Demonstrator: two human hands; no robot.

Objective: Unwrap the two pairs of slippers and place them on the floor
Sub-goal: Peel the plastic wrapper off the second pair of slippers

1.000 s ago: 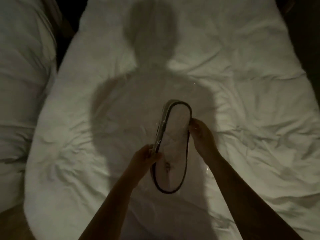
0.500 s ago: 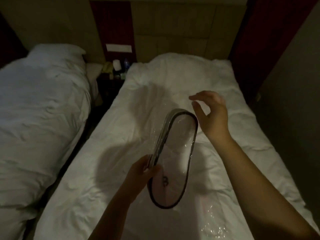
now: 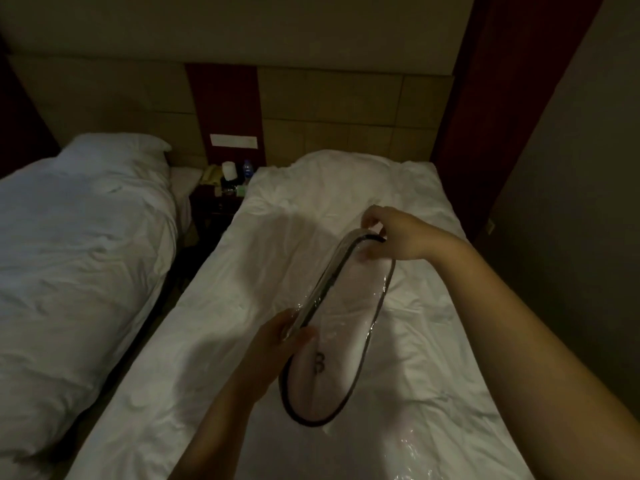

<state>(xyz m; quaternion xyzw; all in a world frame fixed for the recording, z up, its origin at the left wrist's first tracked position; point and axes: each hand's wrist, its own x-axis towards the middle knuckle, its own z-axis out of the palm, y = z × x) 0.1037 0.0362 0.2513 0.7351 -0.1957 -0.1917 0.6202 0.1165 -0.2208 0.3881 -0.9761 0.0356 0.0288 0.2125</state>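
Note:
A pair of white slippers with dark trim (image 3: 343, 327), still in clear plastic wrap, is held in the air above the right bed (image 3: 242, 289). My left hand (image 3: 277, 344) grips its left edge near the middle. My right hand (image 3: 391, 237) pinches the far top end of the wrapped pair, fingers closed on the wrap and trim. A crumpled piece of clear plastic (image 3: 405, 448) lies on the bed at the lower right. A second pair is not visible.
A second white bed (image 3: 76, 244) stands on the left. Between the beds a dark nightstand (image 3: 216, 202) carries a bottle, a roll and small items. A narrow dark floor gap (image 3: 173, 282) runs between the beds. A wall and dark curtain close the right side.
The view has lifted from the bed surface to the whole room. My right hand let go, opened, and now pinches the top end of the wrapped slippers. The left hand keeps its hold.

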